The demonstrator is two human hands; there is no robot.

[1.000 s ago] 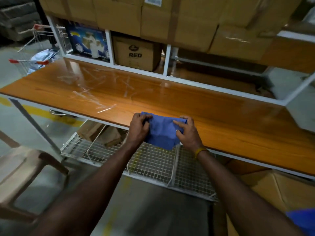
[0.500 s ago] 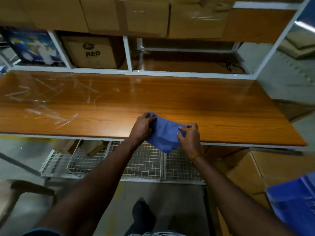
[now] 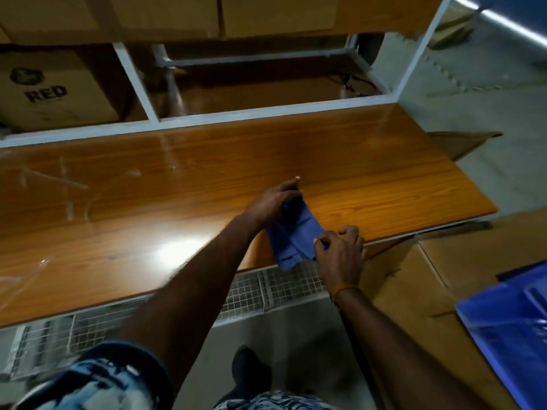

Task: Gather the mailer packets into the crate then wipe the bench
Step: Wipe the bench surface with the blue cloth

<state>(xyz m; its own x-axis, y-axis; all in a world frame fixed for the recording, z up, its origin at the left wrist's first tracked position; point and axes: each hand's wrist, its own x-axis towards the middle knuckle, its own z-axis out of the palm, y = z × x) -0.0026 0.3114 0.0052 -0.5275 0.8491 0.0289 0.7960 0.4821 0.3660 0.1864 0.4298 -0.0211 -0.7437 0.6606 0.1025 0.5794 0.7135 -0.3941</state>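
A blue cloth [image 3: 296, 232] hangs over the front edge of the glossy wooden bench [image 3: 148, 208], toward its right end. My left hand [image 3: 273, 199] grips the cloth's upper end on the bench top. My right hand [image 3: 340, 250] pinches the cloth's lower right corner at the bench edge. A blue crate [image 3: 509, 329] shows at the lower right, cut off by the frame edge. No mailer packets are in view.
A wire mesh shelf [image 3: 251, 291] runs under the bench. Open cardboard boxes [image 3: 429, 279] sit on the floor to the right. A carton marked RED [image 3: 50, 90] stands in the shelf behind the bench. My foot [image 3: 248, 371] is on the grey floor.
The view has swung to the right and the bench's right end is now near. Both hands moved right along the front edge with the cloth, now stretched diagonally between them.
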